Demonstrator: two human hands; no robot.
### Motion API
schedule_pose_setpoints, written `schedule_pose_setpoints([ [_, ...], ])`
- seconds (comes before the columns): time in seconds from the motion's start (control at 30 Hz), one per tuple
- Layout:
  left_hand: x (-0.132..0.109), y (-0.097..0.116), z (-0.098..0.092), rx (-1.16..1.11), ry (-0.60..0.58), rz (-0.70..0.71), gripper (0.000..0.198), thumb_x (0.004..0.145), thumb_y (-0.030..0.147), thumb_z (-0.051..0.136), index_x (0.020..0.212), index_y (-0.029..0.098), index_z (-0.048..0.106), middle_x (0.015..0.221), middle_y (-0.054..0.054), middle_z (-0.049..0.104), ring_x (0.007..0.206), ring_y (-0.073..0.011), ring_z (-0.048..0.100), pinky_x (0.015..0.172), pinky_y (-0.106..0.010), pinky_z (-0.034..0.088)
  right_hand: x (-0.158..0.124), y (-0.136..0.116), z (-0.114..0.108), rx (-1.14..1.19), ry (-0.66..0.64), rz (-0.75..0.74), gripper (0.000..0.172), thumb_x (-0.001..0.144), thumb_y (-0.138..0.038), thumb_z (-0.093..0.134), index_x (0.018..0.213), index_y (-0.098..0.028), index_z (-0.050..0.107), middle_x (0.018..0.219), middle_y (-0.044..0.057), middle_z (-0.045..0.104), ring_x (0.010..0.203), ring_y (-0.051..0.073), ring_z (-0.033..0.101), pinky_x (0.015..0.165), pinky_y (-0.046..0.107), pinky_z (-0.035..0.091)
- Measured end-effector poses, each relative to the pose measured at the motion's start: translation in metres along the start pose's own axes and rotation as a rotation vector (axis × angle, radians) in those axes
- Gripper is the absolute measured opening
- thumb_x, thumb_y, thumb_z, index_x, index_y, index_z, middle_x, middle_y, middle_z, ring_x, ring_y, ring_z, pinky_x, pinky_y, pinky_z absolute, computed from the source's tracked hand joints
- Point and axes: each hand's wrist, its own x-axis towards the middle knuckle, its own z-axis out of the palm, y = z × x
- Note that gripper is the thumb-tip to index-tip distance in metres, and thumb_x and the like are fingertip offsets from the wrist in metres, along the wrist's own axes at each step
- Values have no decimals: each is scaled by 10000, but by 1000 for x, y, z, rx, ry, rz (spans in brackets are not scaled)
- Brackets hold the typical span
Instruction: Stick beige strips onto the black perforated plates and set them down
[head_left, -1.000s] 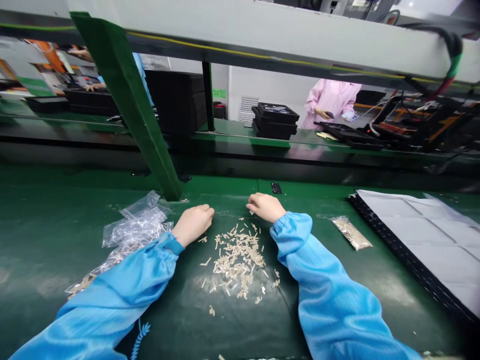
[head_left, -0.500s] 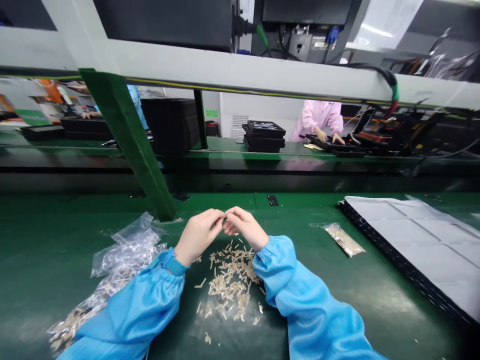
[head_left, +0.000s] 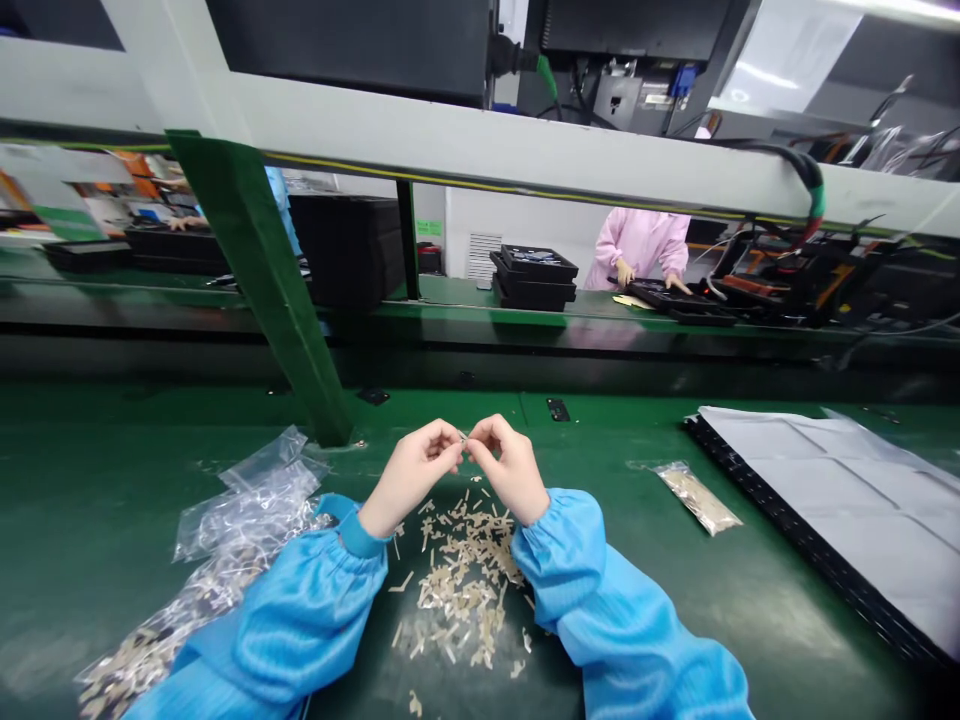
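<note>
A tiny, thin, pale sliver (head_left: 463, 438) sits between the bare left hand (head_left: 416, 468) and bare right hand (head_left: 511, 468), each pinching it at the fingertips. Its outline is too small to tell; scattered flat beige strips (head_left: 491, 545) lie below.

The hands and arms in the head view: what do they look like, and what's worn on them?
The left sleeve and right sleeve are bright blue, loose and slightly shiny, gathered at the ends. The left hand and right hand are bare, without gloves. The left also wears a blue wristband. No markings show on the sleeves.
</note>
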Motion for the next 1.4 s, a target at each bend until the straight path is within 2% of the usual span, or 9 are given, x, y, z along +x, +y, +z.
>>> schedule_pose_setpoints([
  [0.23,-5,4,2,-8,56,35,124,796,279,504,748,165,507,677,19,526,626,-110,541,594,-236,462,-8,-9,-3,-248,15,-208,70,821,-220,503,766,-201,543,715,13,605,644,134,570,620,247,462],
  [0.4,-9,9,1,193,74,119,86,804,233,472,752,173,507,664,22,534,622,-109,526,592,-226,432,-11,-13,-7,-507,-5,-366,149,855,-201,452,803,-186,592,768,55,642,704,154,584,662,262,457],
  [0.53,-12,13,2,342,93,176,85,811,211,452,755,179,508,662,24,543,600,-103,499,564,-212,399,-13,-15,-7,-616,2,-400,175,845,-165,439,797,-174,607,750,60,659,691,156,596,659,257,451],
  [0.73,-14,13,5,426,116,213,72,805,196,453,758,186,507,666,25,549,590,-103,498,546,-205,394,-14,-15,-5,-685,27,-392,184,822,-145,436,749,-186,601,708,45,653,651,144,586,627,239,422],
  [0.97,-13,16,0,457,117,209,67,796,171,448,743,187,486,654,28,532,585,-105,501,538,-208,382,-9,-19,-17,-606,98,-329,161,786,-136,430,680,-195,536,656,11,583,611,127,522,603,229,383],
  [1.13,-12,21,-6,493,95,281,93,800,154,431,719,185,465,661,27,500,605,-108,484,576,-219,380,-8,-23,-21,-568,-20,-287,280,848,-258,457,575,-194,468,551,-23,474,526,106,435,535,230,329],
  [1.3,-14,23,-5,509,37,310,100,806,149,424,719,182,459,663,24,484,613,-112,471,585,-227,369,-6,-23,-21,-329,-95,-289,87,810,-201,512,736,-192,557,709,0,546,655,119,516,618,231,418],
  [1.4,-15,22,-4,501,7,314,98,799,137,425,719,181,460,668,23,486,616,-111,466,588,-228,364,-5,-24,-22,-265,-135,-297,80,807,-202,540,747,-187,592,739,19,583,701,136,543,651,253,443],
])
